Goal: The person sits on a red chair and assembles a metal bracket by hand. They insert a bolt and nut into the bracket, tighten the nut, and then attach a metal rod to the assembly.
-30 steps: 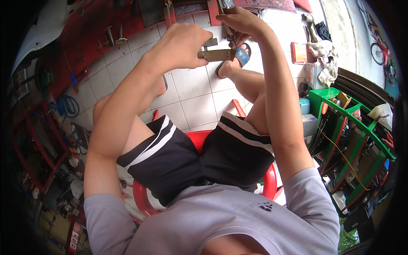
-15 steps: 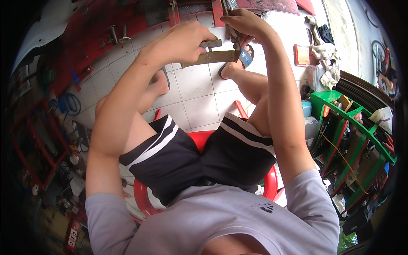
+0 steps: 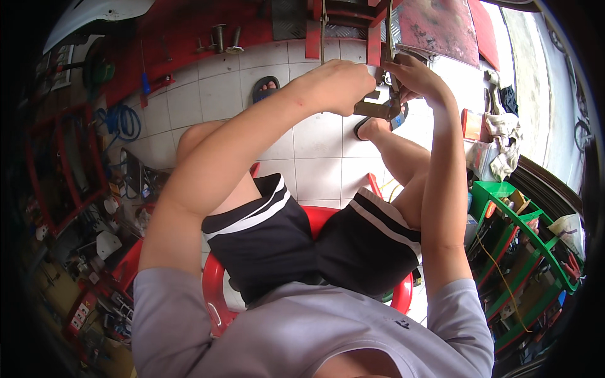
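Observation:
A dull brown metal bracket (image 3: 372,109) of flat bars is at the top centre, in front of a red metal frame (image 3: 373,47). My left hand (image 3: 343,85) is closed around the bracket's left part and covers much of it. My right hand (image 3: 413,75) is closed at its right end, thumb and fingers on the upright metal piece there. Thin metal bars run from the hands up beside the red frame's legs. The exact contact of the left fingertips is hidden behind the hand.
Bolts (image 3: 218,39) stand on a red platform (image 3: 252,22) at the back left. A coiled blue hose (image 3: 121,121) lies at left. Green tool shelving (image 3: 495,189) with tools is at right, below cloths (image 3: 503,145). I sit on a red chair (image 3: 215,290).
The view has shifted, bringing more of the red frame into sight. My left hand has moved closer to the right hand and covers more of the bracket. Both hands keep their grip.

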The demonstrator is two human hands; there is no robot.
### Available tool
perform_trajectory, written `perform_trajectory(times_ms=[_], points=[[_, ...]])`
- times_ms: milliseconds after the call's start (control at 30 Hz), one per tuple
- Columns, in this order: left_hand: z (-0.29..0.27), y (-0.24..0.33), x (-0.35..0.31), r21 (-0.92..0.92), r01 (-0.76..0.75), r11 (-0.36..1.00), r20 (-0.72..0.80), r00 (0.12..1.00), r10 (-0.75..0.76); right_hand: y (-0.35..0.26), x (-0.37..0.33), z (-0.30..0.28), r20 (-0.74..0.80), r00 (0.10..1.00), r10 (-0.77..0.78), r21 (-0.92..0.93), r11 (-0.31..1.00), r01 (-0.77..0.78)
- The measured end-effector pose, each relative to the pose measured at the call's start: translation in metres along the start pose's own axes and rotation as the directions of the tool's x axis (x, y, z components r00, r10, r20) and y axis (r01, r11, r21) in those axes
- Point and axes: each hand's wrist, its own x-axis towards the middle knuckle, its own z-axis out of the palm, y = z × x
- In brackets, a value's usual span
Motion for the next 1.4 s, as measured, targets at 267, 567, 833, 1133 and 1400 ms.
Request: perform_trajectory(times_ms=[267, 567, 833, 1133, 1400], points=[[0.025, -0.003, 0.006, 0.078, 0.144, 0.986, 0.14, 0.978, -0.154, -0.004, 0.004, 0.01, 0.159, 0.981, 0.112, -0.298, 0.953, -0.061], [-0.021, -0.045, -0.001, -0.048, 0.341, 0.939, -0.182, 0.921, -0.344, 0.019, 0.021, 0.005, -0.054, 0.989, -0.14, -0.343, 0.932, 0.113], [0.027, -0.199, -0.016, -0.544, 0.636, 0.547, -0.313, 0.451, -0.836, 0.006, 0.017, 0.002, -0.113, 0.963, -0.245, -0.315, 0.928, 0.199], [0.095, -0.374, -0.103, -0.431, 0.9, -0.057, -0.037, -0.081, -0.996, 0.002, 0.018, -0.005, -0.116, 0.968, -0.22, -0.28, 0.943, 0.181], [0.098, -0.396, -0.099, -0.038, 0.936, 0.349, -0.2, 0.335, -0.921, 0.003, 0.023, -0.002, -0.109, 0.97, -0.216, -0.337, 0.926, 0.168]])
